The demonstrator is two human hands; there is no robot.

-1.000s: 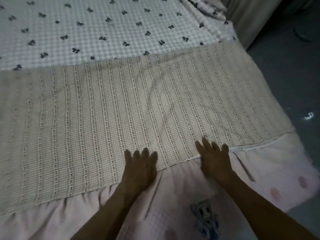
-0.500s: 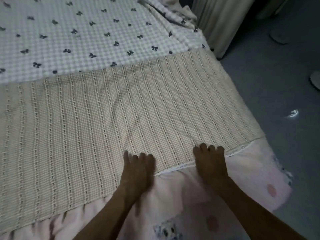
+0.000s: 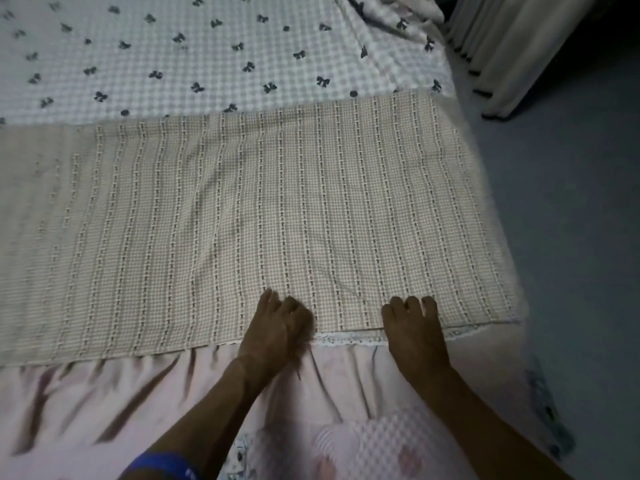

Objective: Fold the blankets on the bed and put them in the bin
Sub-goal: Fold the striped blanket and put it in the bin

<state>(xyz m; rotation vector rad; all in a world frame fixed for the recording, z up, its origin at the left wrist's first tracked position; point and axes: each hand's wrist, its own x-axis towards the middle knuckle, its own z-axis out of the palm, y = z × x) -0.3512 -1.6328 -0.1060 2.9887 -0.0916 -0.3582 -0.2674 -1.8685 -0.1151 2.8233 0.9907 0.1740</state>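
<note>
A beige checked blanket (image 3: 259, 202) with stitched stripes lies flat across the bed, its lace-trimmed near edge facing me. My left hand (image 3: 277, 323) sits on that edge with its fingers curled into the fabric; the hand is blurred. A little to its right, my right hand (image 3: 412, 327) bends its fingers down over the same edge, gripping it. Beyond the beige one lies a white checked blanket (image 3: 173, 64) printed with dark bows. No bin is in view.
Pink bedding (image 3: 104, 410) with a cartoon print hangs off the bed's near side under my arms. The bed's right edge drops to a grey floor (image 3: 571, 202). A pale curtain (image 3: 519, 46) hangs at the top right.
The fingers of both hands have gone from lying flat on the blanket's near edge to curling into it. My view has shifted left and nearer, and the blanket's right corner now shows.
</note>
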